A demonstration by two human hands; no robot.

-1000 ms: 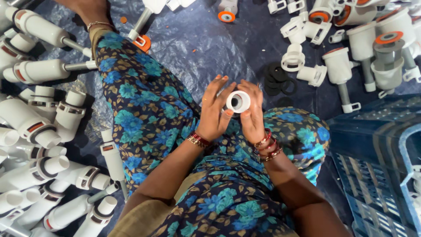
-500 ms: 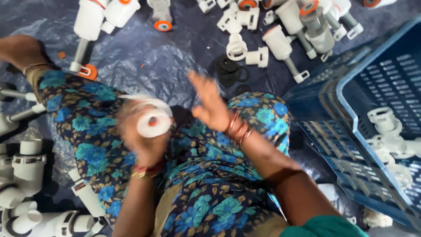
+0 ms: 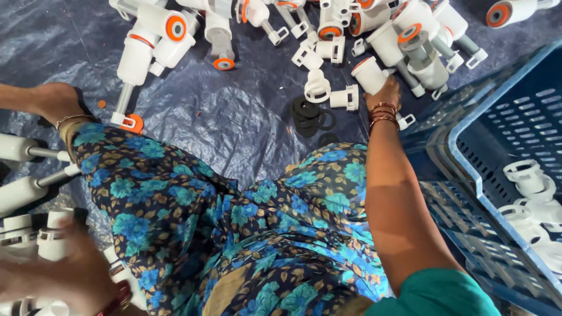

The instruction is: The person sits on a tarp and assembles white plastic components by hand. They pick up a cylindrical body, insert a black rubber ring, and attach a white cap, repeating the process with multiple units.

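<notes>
Beside the blue slatted plastic crate [image 3: 468,146], the right hand [image 3: 387,92] was stretched out over the crinkled dark blue plastic sheet [image 3: 234,117] on the floor, resting on a short white plastic cylinder with an orange rim [image 3: 370,74]. Its fingers lay against that piece, though whether they had closed around it could not be told. Just left of the cylinder sat a white ribbed plastic fitting [image 3: 317,88], and below that a loose bunch of black rubber rings [image 3: 310,116]. Farther from the crate, a long white plastic valve body with an orange cap [image 3: 140,52] lay on the sheet. Far across from the crate, at the lower left, the left hand [image 3: 64,275] was a blur over a stack of white plastic cylinders [image 3: 35,234]; its fingers could not be made out. White ring-shaped plastic parts [image 3: 527,181] lay inside the crate.
</notes>
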